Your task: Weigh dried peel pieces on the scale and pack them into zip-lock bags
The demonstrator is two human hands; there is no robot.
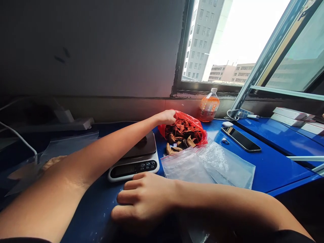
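Observation:
Stretched across the scale, my left hand point(167, 117) is closed on the upper left rim of a red plastic bag point(204, 136). Brown-red dried slices point(183, 129) fill the bag, and a few paler curved ones spill from its front. My right hand point(144, 199) is low in front of the digital kitchen scale point(134, 168), fingers curled under; what they may hold is hidden. Partly behind my left forearm, the scale's dark plate shows no load on its visible part. Clear zip bags point(186, 163) lie flat right of the scale, below the red bag.
An orange drink bottle point(210, 105) stands by the window behind the red bag. On the right lie a phone point(241, 139), an earbud case point(227, 124) and an earbud point(225, 140). White boxes point(291, 114) sit beyond a metal frame. A power strip point(63, 125) is at left.

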